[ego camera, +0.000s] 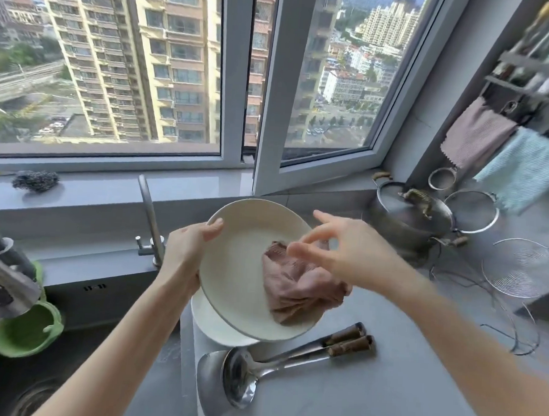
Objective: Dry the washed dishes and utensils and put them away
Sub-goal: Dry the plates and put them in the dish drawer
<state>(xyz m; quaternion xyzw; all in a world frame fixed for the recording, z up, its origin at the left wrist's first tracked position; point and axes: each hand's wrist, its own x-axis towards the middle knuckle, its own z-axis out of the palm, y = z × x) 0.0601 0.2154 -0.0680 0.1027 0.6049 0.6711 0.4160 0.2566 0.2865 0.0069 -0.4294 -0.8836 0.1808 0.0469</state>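
Second plate [214, 324] sits right under the tilted plate [237, 270]; ladle [240, 379] and spatula [209, 390] at 6 o'clock, lidded pot [407, 216] at 2. Left hand [183, 250] grips the plate rim at 9; right hand [338, 247], fingers spread, is over the pink cloth [297, 292] lying in the plate at 4, contact unclear. Grey surface [384, 391], sink [106, 303] at 8, window [236, 77] at 12.
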